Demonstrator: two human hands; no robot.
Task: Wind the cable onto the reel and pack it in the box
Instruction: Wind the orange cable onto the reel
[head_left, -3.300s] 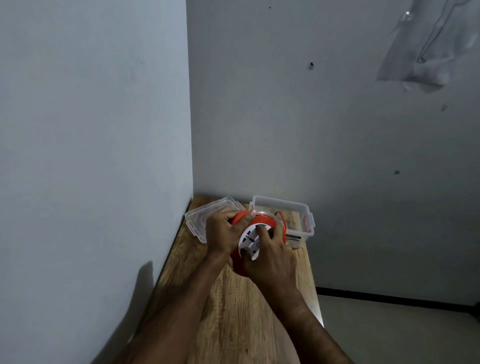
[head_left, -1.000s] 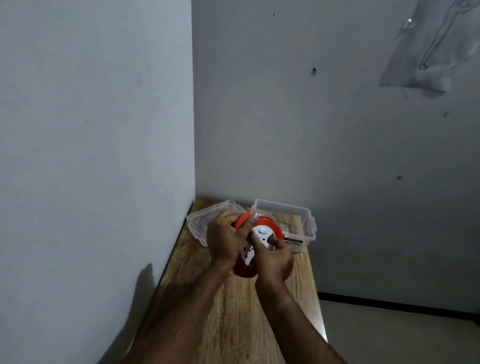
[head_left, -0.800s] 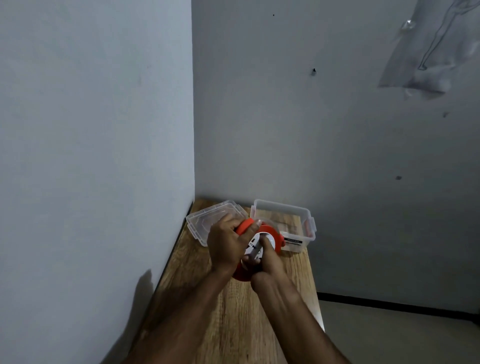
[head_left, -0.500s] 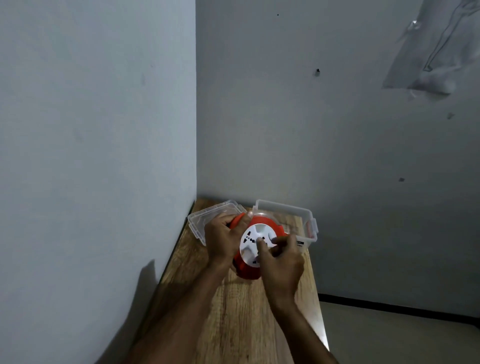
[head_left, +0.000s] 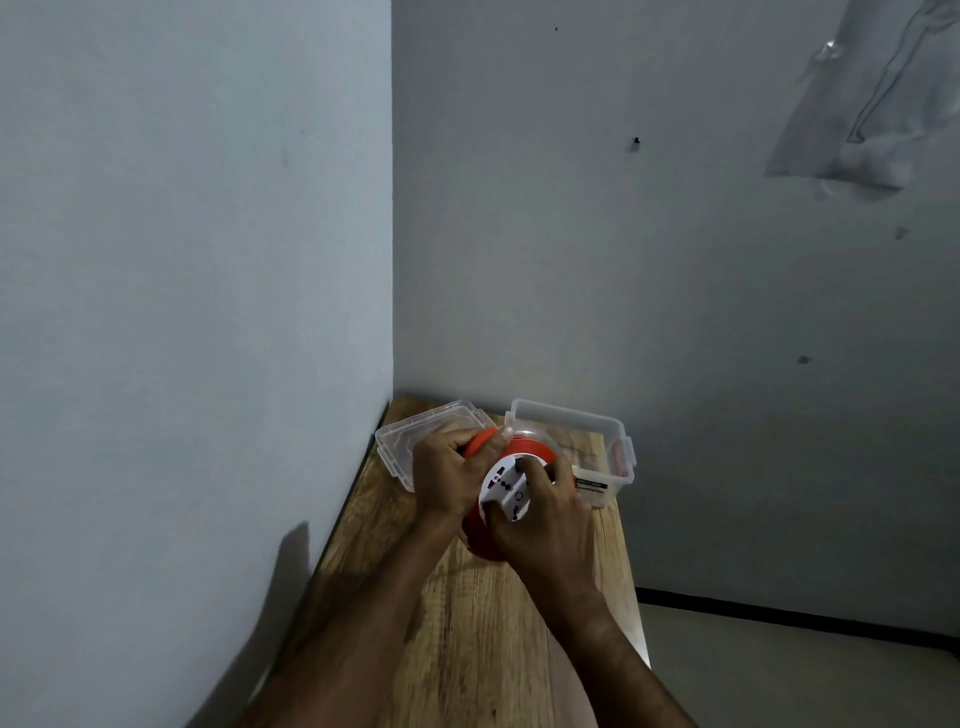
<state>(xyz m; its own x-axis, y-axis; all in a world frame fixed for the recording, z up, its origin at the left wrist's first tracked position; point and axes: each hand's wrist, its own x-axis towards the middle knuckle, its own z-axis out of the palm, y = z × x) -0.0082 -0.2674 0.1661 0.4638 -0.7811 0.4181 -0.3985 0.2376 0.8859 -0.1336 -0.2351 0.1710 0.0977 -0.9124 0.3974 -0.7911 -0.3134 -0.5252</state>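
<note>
Left of the box (head_left: 613, 441) sits its lid (head_left: 405, 441). Our left hand (head_left: 449, 480) clamps the reel (head_left: 511, 488) rim and our right hand (head_left: 550, 519) grips its white face, just in front of the box. If we loosen up, it could tip and spill cable.

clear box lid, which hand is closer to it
Left. The left hand grips the reel's orange rim right in front of the lid, overlapping it in view. The right hand sits on the reel's white face, farther from the lid.
</note>
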